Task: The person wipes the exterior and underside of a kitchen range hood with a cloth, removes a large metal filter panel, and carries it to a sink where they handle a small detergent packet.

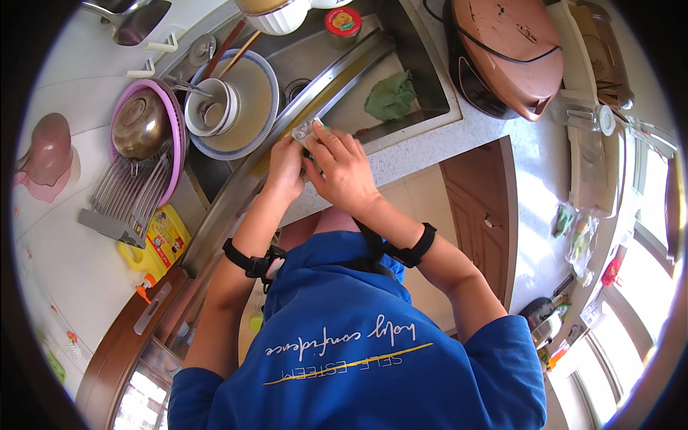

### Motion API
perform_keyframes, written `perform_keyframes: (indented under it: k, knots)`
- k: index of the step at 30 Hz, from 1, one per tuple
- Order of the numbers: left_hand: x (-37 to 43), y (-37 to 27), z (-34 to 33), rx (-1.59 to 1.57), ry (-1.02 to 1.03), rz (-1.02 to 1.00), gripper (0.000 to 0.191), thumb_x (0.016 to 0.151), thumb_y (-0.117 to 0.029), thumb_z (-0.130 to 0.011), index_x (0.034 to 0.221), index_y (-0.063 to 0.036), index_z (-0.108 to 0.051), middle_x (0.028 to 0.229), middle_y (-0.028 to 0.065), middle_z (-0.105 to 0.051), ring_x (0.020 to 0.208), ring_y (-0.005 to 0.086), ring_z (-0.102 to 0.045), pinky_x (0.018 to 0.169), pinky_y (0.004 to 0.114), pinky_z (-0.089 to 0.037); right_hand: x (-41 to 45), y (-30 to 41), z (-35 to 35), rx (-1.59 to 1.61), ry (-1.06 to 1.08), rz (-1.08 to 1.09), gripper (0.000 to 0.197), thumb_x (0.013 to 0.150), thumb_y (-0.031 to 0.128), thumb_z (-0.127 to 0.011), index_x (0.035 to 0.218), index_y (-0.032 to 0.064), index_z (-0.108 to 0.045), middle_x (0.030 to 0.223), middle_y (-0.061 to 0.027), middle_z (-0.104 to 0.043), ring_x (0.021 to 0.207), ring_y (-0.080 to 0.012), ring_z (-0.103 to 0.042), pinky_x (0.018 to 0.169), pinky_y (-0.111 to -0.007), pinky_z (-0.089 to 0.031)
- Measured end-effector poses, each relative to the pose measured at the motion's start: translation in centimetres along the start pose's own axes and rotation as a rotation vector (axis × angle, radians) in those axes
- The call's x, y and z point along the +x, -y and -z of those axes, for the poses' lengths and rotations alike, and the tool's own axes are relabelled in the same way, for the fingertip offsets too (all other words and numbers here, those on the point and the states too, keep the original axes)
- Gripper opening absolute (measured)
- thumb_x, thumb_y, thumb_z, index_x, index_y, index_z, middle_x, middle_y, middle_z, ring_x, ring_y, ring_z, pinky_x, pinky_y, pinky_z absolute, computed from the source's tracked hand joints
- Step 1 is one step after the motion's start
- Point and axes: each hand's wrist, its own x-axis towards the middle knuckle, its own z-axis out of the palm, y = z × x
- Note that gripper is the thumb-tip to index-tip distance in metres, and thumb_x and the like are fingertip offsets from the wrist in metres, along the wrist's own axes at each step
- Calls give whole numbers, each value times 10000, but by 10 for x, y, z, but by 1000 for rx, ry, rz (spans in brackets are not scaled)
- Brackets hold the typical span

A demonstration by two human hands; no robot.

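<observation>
A small, clear, shiny object (305, 131), perhaps a glass or plastic container, is between my hands over the front edge of the sink. My left hand (287, 167) grips it from the left. My right hand (344, 171) lies over it with bent fingers, covering most of it, and a bit of green shows by the fingertips. Just beyond my left hand stands a large blue-rimmed bowl (252, 141) of cloudy liquid. Stacked white cups (232, 110) sit in that bowl with metal utensils. A green cloth (391, 95) lies in the right sink basin (371, 134).
A jar with a red lid (343, 21) stands at the back of the sink. To the left, a metal bowl (141, 124) and a grey rack (131, 193) rest against a pink basin (180, 145), near a yellow detergent jug (167, 236). A brown rice cooker (510, 48) occupies the right counter.
</observation>
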Motion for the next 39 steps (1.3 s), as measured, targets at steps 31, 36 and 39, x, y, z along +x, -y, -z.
perform_keyframes:
  k: [31, 36, 39]
  knots:
    - [-32, -18, 91, 67, 170, -33, 303, 716, -147, -590, 966, -23, -474, 861, 35, -515, 756, 110, -508, 645, 241, -425, -5, 33, -45, 1041, 357, -865, 164, 748, 103, -549, 826, -39, -524, 712, -32, -541, 632, -82, -509, 561, -207, -433]
    - [-40, -28, 93, 134, 174, 23, 334, 722, -140, -579, 1005, -19, -451, 866, 45, -516, 735, 101, -509, 629, 224, -425, -6, 38, -55, 1071, 192, -992, 145, 718, 84, -569, 790, -40, -546, 596, -43, -539, 513, -78, -504, 474, -201, -424]
    - [-47, -25, 102, 209, 154, -6, 336, 711, -109, -581, 997, 4, -446, 869, 45, -526, 758, 100, -503, 651, 217, -410, -1, 40, -49, 924, 379, -946, 157, 737, 92, -554, 816, -41, -531, 673, -30, -541, 586, -69, -508, 507, -189, -434]
